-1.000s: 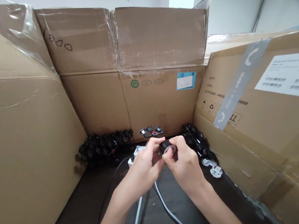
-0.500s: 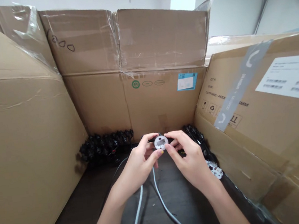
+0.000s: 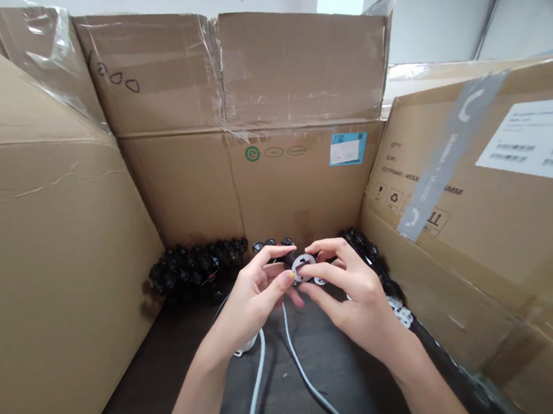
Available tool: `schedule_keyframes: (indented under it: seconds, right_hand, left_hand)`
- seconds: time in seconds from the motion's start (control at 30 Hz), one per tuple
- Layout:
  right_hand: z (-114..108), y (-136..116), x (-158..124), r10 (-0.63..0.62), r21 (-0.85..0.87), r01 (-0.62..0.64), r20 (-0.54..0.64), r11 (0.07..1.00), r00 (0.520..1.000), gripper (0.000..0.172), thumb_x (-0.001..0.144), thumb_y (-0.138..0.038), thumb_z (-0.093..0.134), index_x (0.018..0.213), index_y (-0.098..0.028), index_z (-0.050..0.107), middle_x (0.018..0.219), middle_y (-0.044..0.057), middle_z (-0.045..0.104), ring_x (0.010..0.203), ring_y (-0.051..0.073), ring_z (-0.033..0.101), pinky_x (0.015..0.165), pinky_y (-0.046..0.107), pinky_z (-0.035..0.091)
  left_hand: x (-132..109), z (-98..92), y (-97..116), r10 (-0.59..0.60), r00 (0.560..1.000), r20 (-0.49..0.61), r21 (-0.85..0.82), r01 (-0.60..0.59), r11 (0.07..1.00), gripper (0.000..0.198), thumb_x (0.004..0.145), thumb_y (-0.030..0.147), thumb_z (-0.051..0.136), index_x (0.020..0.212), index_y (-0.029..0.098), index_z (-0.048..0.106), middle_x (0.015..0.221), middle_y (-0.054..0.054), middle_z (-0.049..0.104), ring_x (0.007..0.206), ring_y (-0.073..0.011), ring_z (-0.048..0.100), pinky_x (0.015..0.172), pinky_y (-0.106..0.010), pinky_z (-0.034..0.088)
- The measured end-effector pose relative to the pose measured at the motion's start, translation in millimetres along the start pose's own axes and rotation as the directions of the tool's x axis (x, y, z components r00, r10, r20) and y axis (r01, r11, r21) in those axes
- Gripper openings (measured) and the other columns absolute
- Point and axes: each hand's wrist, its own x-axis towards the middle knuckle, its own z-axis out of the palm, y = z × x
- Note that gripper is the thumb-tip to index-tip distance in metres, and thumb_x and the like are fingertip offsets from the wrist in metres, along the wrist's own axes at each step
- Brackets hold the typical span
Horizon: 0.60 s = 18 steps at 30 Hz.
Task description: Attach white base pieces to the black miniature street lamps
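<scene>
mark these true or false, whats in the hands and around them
The left hand and right hand together hold a white round part against a black piece. True.
Black parts are heaped only to the left of the hands. False: a second heap lies to their right.
White cable lies on the dark tabletop. True.
The blue label is on the right-hand box. False: it is on the box straight ahead.

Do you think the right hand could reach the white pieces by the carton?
Probably yes: nothing stands between the right hand and the white pieces, though it is holding a white disc.
</scene>
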Motion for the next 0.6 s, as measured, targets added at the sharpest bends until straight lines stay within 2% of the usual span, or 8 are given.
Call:
schedule_keyframes:
  seconds: [0.23, 0.37, 0.6]
  right_hand:
    - [5, 0, -1, 0.048, 0.018, -0.047, -0.039, 0.999, 0.998, 0.014, 0.083, -0.012, 0.058, 0.09, -0.02, 0.066, 0.099, 0.005, 0.052, 0.082, 0.013, 0.054, 0.072, 0.028, 0.05]
    - [13, -4, -1, 0.091, 0.071, -0.083, -0.123, 0.994, 0.988, 0.016, 0.082, -0.008, 0.056, 0.088, -0.02, 0.066, 0.105, 0.007, 0.051, 0.091, 0.017, 0.054, 0.079, 0.033, 0.049]
    - [18, -8, -1, 0.265, 0.217, -0.226, -0.174, 0.95, 0.948, 0.01, 0.081, -0.015, 0.06, 0.075, -0.02, 0.066, 0.102, 0.005, 0.053, 0.096, 0.018, 0.053, 0.084, 0.033, 0.046]
  left_hand:
    - [7, 3.3, -6, 0.018, 0.998, -0.066, -0.066, -0.023, 0.998, 0.033, 0.082, 0.028, 0.06, 0.11, 0.016, 0.049, 0.091, -0.006, 0.067, 0.074, -0.0126, 0.064, 0.06, -0.021, 0.049]
    - [9, 6.3, -8, 0.067, 0.991, -0.118, -0.187, -0.089, 0.978, 0.03, 0.077, 0.024, 0.066, 0.102, 0.015, 0.051, 0.1, -0.008, 0.066, 0.08, -0.0152, 0.064, 0.065, -0.026, 0.053]
    - [9, 3.1, -13, 0.044, 0.992, -0.117, -0.289, -0.076, 0.954, 0.028, 0.073, 0.019, 0.07, 0.096, 0.017, 0.054, 0.099, -0.006, 0.068, 0.094, -0.0203, 0.065, 0.077, -0.03, 0.054]
